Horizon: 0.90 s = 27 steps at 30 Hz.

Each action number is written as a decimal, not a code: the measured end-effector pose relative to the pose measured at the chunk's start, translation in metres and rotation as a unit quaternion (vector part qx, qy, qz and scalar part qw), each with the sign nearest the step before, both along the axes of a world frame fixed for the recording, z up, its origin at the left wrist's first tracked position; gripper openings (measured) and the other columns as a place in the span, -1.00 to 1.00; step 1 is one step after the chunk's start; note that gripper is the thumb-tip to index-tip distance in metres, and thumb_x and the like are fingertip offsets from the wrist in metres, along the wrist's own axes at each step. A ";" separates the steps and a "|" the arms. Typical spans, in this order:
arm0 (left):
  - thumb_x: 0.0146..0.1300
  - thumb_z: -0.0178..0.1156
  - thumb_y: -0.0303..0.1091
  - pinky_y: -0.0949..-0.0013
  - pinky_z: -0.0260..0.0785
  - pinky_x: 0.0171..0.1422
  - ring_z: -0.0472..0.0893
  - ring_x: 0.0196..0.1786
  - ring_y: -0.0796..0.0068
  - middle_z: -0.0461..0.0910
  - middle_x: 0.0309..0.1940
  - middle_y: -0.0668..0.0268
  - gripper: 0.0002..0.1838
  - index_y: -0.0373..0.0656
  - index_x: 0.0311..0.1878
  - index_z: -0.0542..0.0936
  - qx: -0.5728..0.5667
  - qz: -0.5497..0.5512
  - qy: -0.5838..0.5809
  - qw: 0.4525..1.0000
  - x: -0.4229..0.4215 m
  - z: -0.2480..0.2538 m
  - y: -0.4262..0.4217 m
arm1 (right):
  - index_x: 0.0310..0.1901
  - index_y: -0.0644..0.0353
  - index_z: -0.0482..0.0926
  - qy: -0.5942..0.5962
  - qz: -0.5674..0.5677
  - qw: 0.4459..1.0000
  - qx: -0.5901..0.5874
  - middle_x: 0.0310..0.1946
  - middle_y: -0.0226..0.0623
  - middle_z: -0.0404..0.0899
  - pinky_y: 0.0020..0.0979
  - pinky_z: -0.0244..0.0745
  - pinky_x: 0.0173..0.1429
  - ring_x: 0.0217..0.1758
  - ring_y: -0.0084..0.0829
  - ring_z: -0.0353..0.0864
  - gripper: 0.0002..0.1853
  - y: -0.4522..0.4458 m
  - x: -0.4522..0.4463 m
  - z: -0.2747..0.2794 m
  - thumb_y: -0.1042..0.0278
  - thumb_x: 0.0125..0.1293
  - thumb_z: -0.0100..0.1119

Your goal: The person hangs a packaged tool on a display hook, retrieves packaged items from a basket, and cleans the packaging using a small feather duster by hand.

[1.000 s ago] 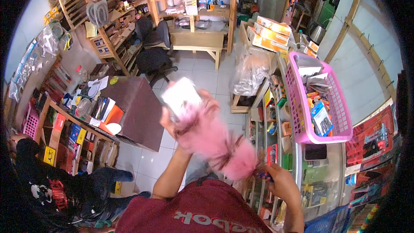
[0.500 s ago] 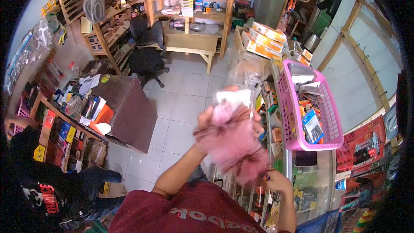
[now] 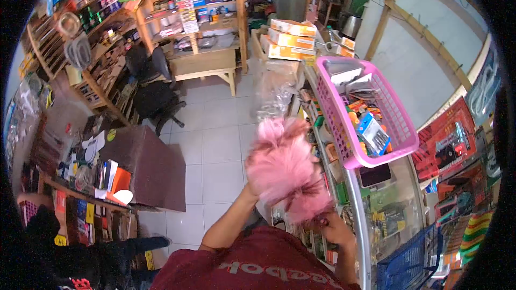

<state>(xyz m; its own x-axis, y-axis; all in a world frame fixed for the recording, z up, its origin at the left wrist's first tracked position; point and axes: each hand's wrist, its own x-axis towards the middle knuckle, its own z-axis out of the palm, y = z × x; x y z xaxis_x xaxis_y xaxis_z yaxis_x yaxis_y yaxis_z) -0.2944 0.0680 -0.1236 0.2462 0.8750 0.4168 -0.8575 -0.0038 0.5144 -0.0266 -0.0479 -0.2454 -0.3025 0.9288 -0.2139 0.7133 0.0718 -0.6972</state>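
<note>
A fluffy pink duster [image 3: 287, 169] with darker reddish streaks is in front of me, blurred by motion. My right hand [image 3: 334, 229] is closed at its lower end, where the handle is hidden. My left hand [image 3: 250, 190] reaches behind the duster's left side; only the part near the wrist shows. Its fingers, and anything they hold, are covered by the pink fibres. To the right of the duster stands a pink plastic basket [image 3: 352, 147] with packaged goods inside, among them a blue-and-white packet [image 3: 373, 133].
The basket rests on a glass counter [image 3: 395, 196], with a dark phone [image 3: 375, 175] beside it. Orange-and-white boxes [image 3: 292, 40] are stacked farther back. A brown desk [image 3: 161, 174] and black office chair [image 3: 156, 96] stand left. A person's dark sleeve [image 3: 40, 231] shows lower left.
My view has shifted, so the room appears farther left. The white packet in clear plastic that my left hand held is now hidden behind the duster, which has swung up over it.
</note>
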 end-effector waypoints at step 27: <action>0.18 -0.13 0.22 0.11 0.24 0.22 0.34 0.17 0.24 0.29 0.13 0.10 -0.18 -0.23 0.33 0.07 -0.029 0.197 0.125 0.972 -0.020 -0.004 0.023 | -0.24 0.32 0.56 0.168 -0.135 0.969 0.120 -0.49 0.04 0.57 -0.23 0.45 -0.29 -0.46 -0.09 0.57 -0.70 0.032 -0.131 0.029 0.43 -0.07 0.15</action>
